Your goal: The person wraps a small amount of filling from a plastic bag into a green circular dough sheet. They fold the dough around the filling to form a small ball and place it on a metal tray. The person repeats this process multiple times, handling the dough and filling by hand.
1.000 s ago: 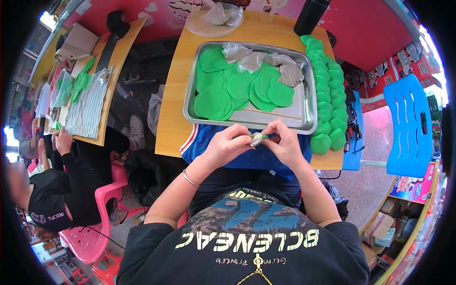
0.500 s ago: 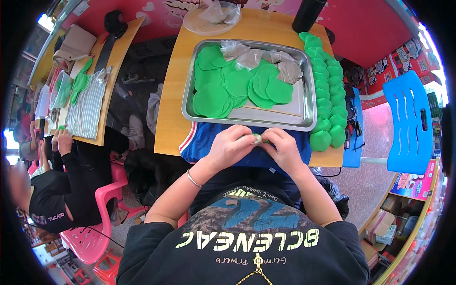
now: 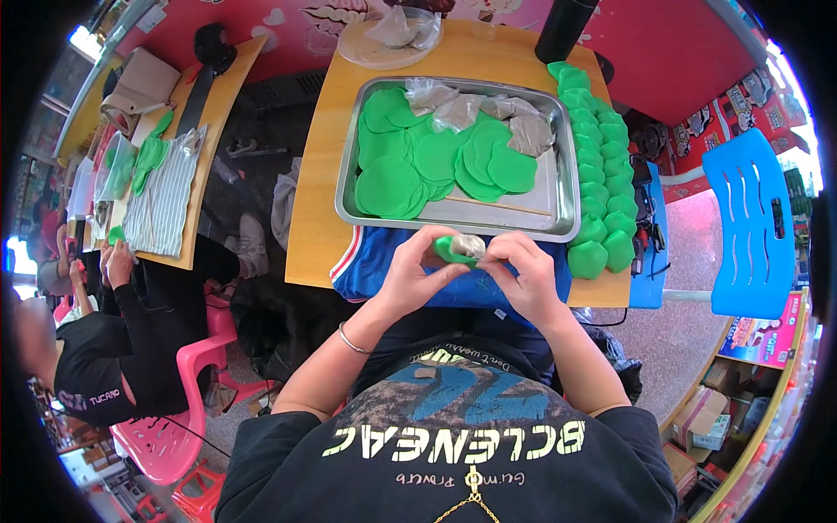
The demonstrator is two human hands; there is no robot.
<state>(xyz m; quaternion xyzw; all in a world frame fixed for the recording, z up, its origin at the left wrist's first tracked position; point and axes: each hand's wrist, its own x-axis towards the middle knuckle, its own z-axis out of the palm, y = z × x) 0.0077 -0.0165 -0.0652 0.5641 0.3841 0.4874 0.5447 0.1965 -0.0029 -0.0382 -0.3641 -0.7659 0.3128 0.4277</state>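
Note:
In front of my body, above blue cloth [image 3: 366, 261], my left hand [image 3: 418, 268] grips a soft green round piece [image 3: 448, 252] between thumb and fingers. A small clear bag with greyish filling [image 3: 472, 245] sits partly inside the green piece's opening. From the other side, my right hand [image 3: 527, 272] pinches the bag and the green edge. Just beyond my hands stands a metal tray [image 3: 462, 228] with piles of flat green rounds [image 3: 384, 185], several similar filled bags [image 3: 530, 135] and a thin wooden stick [image 3: 497, 206].
Filled green balls [image 3: 593, 225] lie in rows along the table's right side. Behind the tray are a plastic dish [image 3: 357, 42] with bags and a black cylinder [image 3: 567, 30]. A blue chair [image 3: 750, 227] stands at right. At left, another person [image 3: 113, 349] works at a second table.
My hands have turned and shifted slightly, and the green piece is spread wider. The filled bag, mostly hidden between my fingers before, now shows in the opening.

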